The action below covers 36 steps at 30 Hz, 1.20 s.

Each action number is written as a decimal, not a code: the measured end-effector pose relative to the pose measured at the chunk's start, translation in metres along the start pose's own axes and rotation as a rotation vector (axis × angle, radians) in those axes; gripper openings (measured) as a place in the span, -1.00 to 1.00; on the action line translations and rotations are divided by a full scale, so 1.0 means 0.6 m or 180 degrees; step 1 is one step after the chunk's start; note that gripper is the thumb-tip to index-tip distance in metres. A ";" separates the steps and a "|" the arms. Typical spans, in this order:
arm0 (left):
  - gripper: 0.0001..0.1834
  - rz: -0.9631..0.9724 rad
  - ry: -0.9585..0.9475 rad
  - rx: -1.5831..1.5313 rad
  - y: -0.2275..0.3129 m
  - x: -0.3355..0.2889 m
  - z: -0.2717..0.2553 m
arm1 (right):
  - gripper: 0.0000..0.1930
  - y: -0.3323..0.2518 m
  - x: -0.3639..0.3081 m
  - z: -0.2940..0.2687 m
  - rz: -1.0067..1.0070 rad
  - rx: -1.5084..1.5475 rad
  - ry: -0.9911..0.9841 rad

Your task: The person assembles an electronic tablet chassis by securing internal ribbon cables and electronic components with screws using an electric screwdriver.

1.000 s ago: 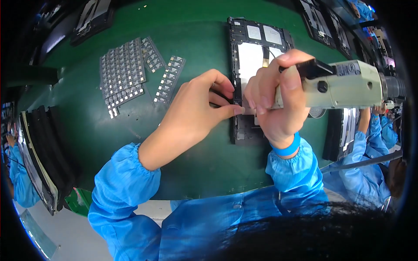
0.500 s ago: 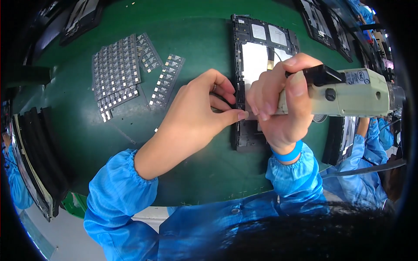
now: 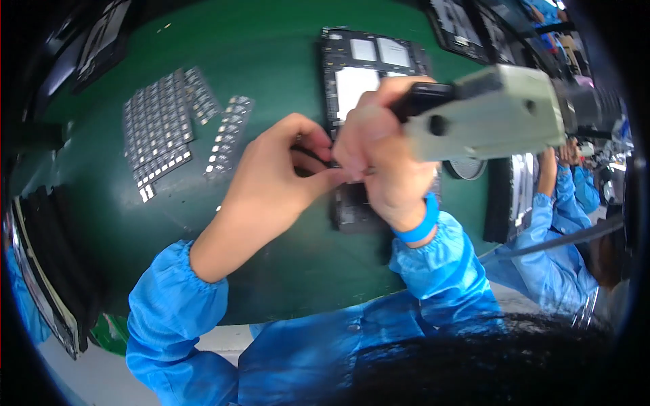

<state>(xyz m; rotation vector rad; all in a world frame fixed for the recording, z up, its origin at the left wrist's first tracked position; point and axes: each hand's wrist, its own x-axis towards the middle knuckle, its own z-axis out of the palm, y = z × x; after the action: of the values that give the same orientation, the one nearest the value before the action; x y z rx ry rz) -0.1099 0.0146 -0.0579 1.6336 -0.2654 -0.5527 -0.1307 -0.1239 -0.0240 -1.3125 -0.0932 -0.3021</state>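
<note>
A flat black device frame (image 3: 345,68) with silvery panels lies on the green work surface (image 3: 284,271), right of centre. My right hand (image 3: 389,152) is closed around a pale green electric screwdriver (image 3: 487,122) with a black lever, held sideways over the frame; both are smeared by motion. The screwdriver's tip is hidden behind my fingers. At the frame's left edge, my left hand (image 3: 277,159) has its fingers curled and its thumb reaching to my right fingertips. Something dark shows between its fingers and thumb, too small to name.
Left of my hands lie sheets of small dark parts with pale squares (image 3: 159,118), and one separate strip (image 3: 229,132). A round metal-rimmed object (image 3: 467,168) sits right of the frame. More black frames (image 3: 453,30) stand around the edges. Another person's blue sleeve (image 3: 542,210) is at right.
The whole view has shifted, so the table things appear further left. My right hand with the screwdriver has come left across the frame, up against my left thumb. My left hand keeps its place at the edge.
</note>
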 end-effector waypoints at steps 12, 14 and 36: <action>-0.64 -0.0391 0.0110 0.0102 0.027 -0.010 0.016 | -0.80 -0.067 0.004 -0.133 -0.0875 -0.0071 0.0056; -0.64 -0.0392 0.0117 0.0084 0.033 -0.011 0.021 | -0.75 -0.078 0.006 -0.216 -0.1169 0.0098 0.0451; -0.67 -0.0762 0.0205 -0.0055 0.037 -0.003 0.026 | -0.82 -0.050 0.038 -0.318 -0.0712 -0.0436 0.1336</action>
<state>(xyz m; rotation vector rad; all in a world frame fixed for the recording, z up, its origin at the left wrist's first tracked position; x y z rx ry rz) -0.1157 -0.0013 -0.0368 1.6737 -0.0167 -0.6797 -0.1369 -0.3178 -0.0396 -1.3498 0.1389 -0.7792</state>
